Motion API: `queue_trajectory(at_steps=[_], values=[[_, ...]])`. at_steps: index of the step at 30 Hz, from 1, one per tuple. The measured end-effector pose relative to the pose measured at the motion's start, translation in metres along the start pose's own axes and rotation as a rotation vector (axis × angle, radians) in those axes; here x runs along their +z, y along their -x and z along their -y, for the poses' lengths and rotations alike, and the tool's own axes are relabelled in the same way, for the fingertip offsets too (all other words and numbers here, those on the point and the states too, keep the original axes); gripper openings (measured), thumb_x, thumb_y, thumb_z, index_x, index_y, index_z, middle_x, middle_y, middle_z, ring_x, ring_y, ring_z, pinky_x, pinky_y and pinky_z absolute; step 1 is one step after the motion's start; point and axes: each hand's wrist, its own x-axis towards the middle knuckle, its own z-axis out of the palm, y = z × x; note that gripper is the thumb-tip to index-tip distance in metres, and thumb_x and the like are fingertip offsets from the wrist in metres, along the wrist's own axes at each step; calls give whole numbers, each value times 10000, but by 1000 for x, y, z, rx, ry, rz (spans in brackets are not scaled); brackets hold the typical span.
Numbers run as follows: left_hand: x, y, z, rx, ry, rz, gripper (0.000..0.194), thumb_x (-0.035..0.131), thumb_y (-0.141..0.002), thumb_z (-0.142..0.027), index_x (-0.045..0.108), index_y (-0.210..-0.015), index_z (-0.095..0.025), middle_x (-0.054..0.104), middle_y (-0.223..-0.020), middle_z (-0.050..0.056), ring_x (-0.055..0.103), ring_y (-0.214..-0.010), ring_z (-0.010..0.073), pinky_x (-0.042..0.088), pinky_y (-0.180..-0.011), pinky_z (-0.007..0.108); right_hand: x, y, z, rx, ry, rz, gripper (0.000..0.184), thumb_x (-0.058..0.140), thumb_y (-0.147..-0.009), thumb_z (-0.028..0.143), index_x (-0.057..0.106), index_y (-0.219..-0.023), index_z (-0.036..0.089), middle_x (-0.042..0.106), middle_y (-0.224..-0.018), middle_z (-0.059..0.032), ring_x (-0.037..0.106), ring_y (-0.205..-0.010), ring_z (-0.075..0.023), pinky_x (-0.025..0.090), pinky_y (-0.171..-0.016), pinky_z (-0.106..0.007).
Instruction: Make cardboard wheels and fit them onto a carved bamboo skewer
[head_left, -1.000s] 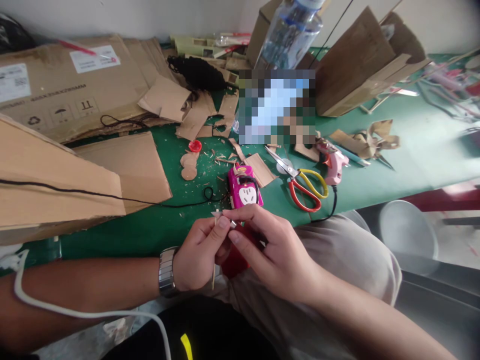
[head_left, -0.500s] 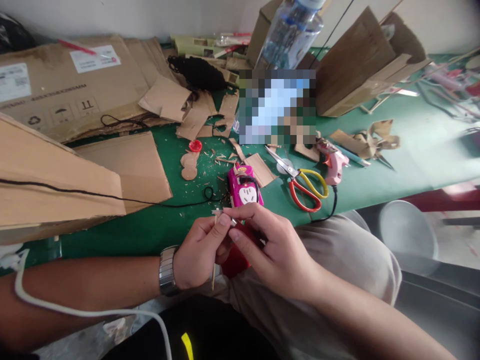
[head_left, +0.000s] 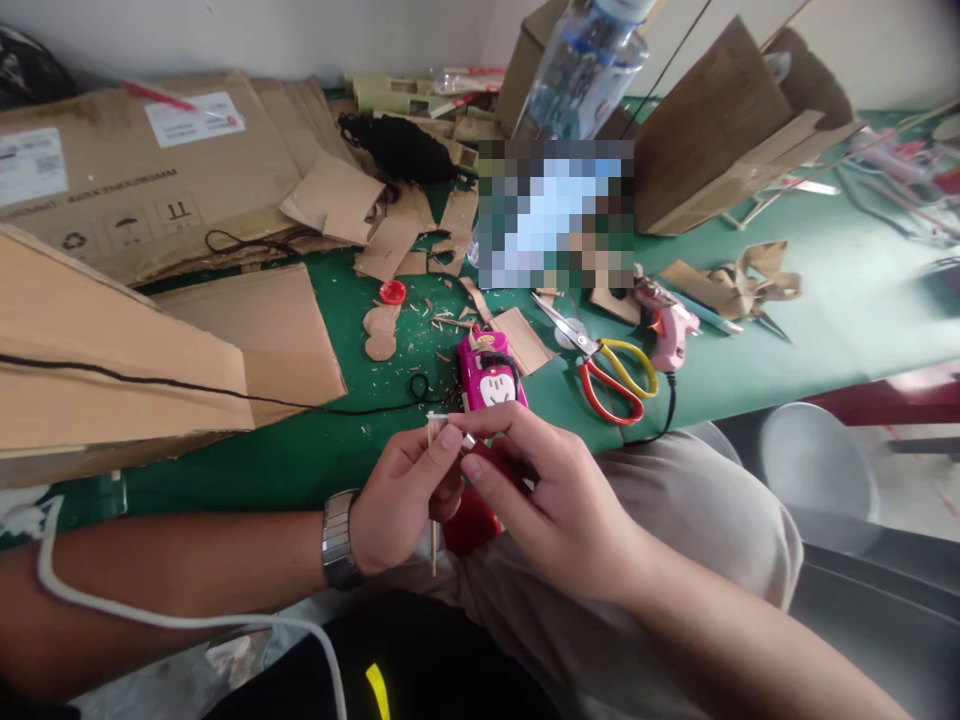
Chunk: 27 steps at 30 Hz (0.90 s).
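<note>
Above my lap, my left hand [head_left: 401, 505] is closed around a thin wooden stick [head_left: 433, 548], whose lower end sticks out below the fingers. My right hand [head_left: 555, 500] meets it, thumb and fingers pinching what looks like a utility knife with a metal collar [head_left: 469, 441] and a dark red body, mostly covered by the fingers. A pale, blade-like tip [head_left: 437, 418] lies against the stick's top, by my left thumb. Just beyond the hands sits a magenta power socket [head_left: 478, 372] with a black plug in it.
Scissors [head_left: 600, 362] with red and yellow handles and a pink glue gun [head_left: 670, 325] lie to the right on the green table [head_left: 390, 450]. Cardboard scraps, a red bottle cap [head_left: 392, 292] and shavings are scattered around. Large cardboard pieces [head_left: 120, 330] stand left; a water bottle [head_left: 581, 75] stands behind.
The stick has turned slightly more upright in my left hand. The pale tip at its top has shifted a little. Both hands keep nearly the same place.
</note>
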Motion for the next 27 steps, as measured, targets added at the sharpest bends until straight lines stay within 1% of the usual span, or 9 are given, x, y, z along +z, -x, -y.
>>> queue_trajectory(at_steps=[3,6,8,11,14,16,18,23,27], values=[[0,1,-1,-15,11,7,554,702,-941,-633,455,-696,-201,263,-544,-109,188,-466,46,208,-436,186,-1,0,0,0,2,11,192,591,-1045,194,658,-1225,201,812,-1061,-72,762,-924,-188,583,-802,-318],[1,3,-2,-41,-15,-48,548,731,-911,-652,505,-732,-186,319,-582,-91,232,-506,53,216,-460,185,-2,-1,0,-3,-3,21,188,593,-1039,181,656,-1214,208,809,-1081,-73,762,-964,-193,586,-804,-312],[1,5,-2,-50,-35,-85,544,740,-897,-667,547,-766,-176,366,-609,-77,285,-527,58,241,-474,185,-1,-1,0,-8,1,22,188,591,-1037,177,655,-1210,211,805,-1071,-67,760,-951,-188,586,-786,-305],[2,7,-2,-51,-46,-111,557,745,-874,-699,606,-817,-163,461,-660,-47,381,-559,69,306,-495,190,-1,-1,0,-22,17,10,188,589,-1036,174,657,-1207,211,800,-1067,-62,755,-933,-181,585,-780,-299],[4,10,-3,-60,-38,-147,604,767,-819,-747,647,-868,-157,577,-744,-2,495,-623,97,411,-547,209,-1,0,2,-37,28,-2,204,582,-1038,166,651,-1224,212,799,-1083,-67,754,-961,-186,588,-811,-312],[5,11,-2,-64,-40,-178,621,773,-801,-761,661,-904,-159,615,-777,15,540,-652,114,452,-575,224,-1,0,3,-51,31,-11,215,580,-1035,154,648,-1231,210,798,-1089,-68,753,-974,-186,589,-820,-315],[5,12,-2,-50,-64,-182,603,752,-829,-755,653,-894,-164,591,-739,1,524,-625,108,431,-561,221,-1,1,3,-57,34,-20,213,585,-1032,152,652,-1227,208,797,-1088,-65,752,-978,-183,588,-819,-310],[1,11,1,46,-169,-93,595,632,-947,-722,541,-721,-179,447,-584,-44,349,-513,76,283,-486,229,0,0,2,-53,39,-33,191,602,-1039,186,665,-1217,211,795,-1019,-45,742,-881,-166,585,-779,-297],[-1,10,2,50,-212,-93,606,594,-975,-714,509,-685,-188,433,-561,-42,337,-505,80,258,-486,246,1,1,1,-49,33,-45,181,600,-1046,195,662,-1215,215,792,-985,-37,734,-828,-158,583,-760,-295]])
